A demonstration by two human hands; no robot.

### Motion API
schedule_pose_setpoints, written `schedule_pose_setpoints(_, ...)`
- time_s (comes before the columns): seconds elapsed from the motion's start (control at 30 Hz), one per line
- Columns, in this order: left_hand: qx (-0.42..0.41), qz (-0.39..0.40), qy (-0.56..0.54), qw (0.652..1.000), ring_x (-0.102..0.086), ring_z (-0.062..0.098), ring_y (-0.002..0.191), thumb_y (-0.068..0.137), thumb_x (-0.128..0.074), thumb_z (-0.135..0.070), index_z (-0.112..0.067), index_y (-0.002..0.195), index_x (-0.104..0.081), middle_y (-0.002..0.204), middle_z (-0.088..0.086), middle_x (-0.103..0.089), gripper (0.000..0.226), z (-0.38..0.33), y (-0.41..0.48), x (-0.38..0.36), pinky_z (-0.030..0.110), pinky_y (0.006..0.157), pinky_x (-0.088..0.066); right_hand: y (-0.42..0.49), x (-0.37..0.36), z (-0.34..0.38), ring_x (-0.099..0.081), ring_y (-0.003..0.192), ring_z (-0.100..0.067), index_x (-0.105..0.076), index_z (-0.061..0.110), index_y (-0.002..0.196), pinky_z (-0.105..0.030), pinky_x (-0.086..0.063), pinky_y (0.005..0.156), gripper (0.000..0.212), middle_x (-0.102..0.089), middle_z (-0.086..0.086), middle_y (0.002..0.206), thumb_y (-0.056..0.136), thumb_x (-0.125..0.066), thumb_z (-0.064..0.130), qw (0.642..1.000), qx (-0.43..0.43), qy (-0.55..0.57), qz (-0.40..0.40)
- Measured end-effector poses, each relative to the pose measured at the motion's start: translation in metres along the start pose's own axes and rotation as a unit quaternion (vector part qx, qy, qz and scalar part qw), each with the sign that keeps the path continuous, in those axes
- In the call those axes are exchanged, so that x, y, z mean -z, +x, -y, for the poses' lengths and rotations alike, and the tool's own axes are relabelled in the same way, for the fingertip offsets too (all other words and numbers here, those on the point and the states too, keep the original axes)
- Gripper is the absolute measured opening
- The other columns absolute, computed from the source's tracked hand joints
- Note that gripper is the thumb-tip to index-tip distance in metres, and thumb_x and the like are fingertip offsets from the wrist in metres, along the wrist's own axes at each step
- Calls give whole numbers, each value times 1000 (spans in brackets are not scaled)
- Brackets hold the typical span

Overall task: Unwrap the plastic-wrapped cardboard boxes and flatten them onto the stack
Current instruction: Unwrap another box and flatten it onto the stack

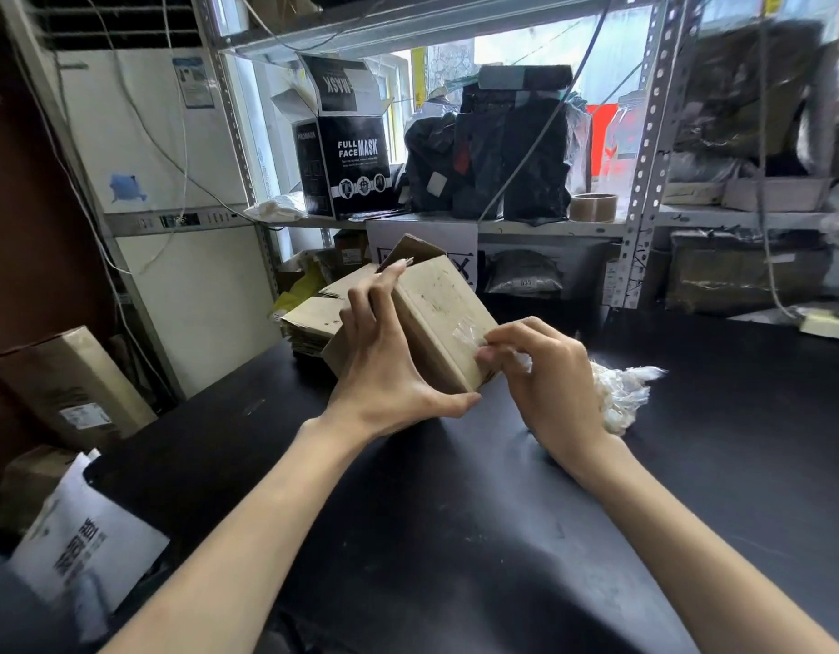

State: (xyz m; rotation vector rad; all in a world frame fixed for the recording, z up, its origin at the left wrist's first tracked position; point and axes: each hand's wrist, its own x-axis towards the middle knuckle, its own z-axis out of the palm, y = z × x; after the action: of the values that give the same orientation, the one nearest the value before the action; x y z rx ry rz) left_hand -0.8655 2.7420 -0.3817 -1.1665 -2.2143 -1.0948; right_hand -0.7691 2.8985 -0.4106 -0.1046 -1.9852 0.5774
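While my left hand (394, 365) grips the cardboard box (436, 313) over the table (455, 535), thumb under its near corner, my right hand (549, 375) pinches a plastic strip (469, 330) on the box's right face. The box's long axis runs away from me, and the flattened stack (313, 318) lies just behind, nearer my left.

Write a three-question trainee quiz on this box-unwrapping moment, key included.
1. True or false: the left hand grips the cardboard box.
2. What does the right hand pinch? A) a clear plastic scrap on the box; B) a knife; C) a marker.
3. Fill in: the crumpled plastic wrap lies on the table to the ___ of the right hand.

Key: 1 true; 2 A; 3 right.
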Motion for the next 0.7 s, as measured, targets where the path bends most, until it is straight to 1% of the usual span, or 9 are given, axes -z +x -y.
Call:
schedule_pose_setpoints(0.1,23,-17,-7,1000,-25,16,127,34,-74,-71,-25,152,-14,136,-4,-19,140,-4,-1,-7,44,112,-37,-4,-2,-1,-65,87,-27,-72,10,92,-40,-56,59,11,-70,-2,101,92,-65,18,988,79,-129,-25)
schedule_pose_setpoints(0.2,37,-29,-9,999,-24,21,132,34,-73,-74,-24,151,-12,141,5,-21,141,-3,-3,-12,48,111,-38,1,3,6,-49,102,-34,-76,15,87,-38,-50,73,10,-66,-10,110,88,-72,24,972,83,-211,-68)
schedule_pose_setpoints(0.23,32,-31,-6,999,-24,21,132,35,-74,-74,-23,151,-12,142,7,-21,141,-2,-4,-14,49,112,-38,4,6,6,-45,100,-34,-77,14,89,-37,-48,73,13,-62,-13,108,85,-74,26,971,65,-223,-61)
schedule_pose_setpoints(0.3,21,-35,4,999,-24,20,132,36,-76,-72,-22,151,-13,143,8,-21,141,-3,-6,-15,50,112,-38,11,11,7,-55,85,-35,-76,8,93,-38,-51,61,21,-59,-13,94,82,-78,25,979,23,-201,0)
schedule_pose_setpoints(0.37,17,-34,7,999,-24,21,132,36,-76,-71,-22,151,-13,143,7,-21,140,-5,-6,-17,49,113,-37,12,12,4,-63,63,-36,-72,3,88,-35,-52,52,17,-59,-12,80,80,-80,15,976,51,-202,62)
schedule_pose_setpoints(0.47,17,-29,11,999,-26,24,133,37,-75,-71,-21,152,-14,144,5,-20,140,-8,-6,-17,47,111,-37,9,9,7,-57,45,-29,-64,7,75,-22,-35,43,32,-53,-4,65,57,-89,-1,954,95,-263,106)
schedule_pose_setpoints(0.57,6,-27,14,1000,-26,24,134,37,-77,-68,-20,153,-15,144,5,-20,141,-7,-8,-16,44,112,-35,8,7,6,-55,41,-28,-59,7,70,-20,-27,45,40,-52,-5,61,47,-88,-9,952,113,-263,106)
schedule_pose_setpoints(0.63,4,-27,13,1000,-26,23,134,37,-78,-68,-20,154,-14,145,6,-20,141,-7,-8,-16,45,113,-35,7,5,5,-56,43,-31,-57,5,70,-21,-32,44,38,-55,-8,63,50,-85,-12,959,112,-243,94)
schedule_pose_setpoints(0.7,10,-29,10,999,-24,22,135,36,-78,-69,-23,153,-11,146,7,-20,142,-5,-7,-15,48,114,-35,8,6,7,-58,51,-35,-58,3,73,-29,-41,47,26,-58,-11,68,64,-78,-11,977,78,-188,61)
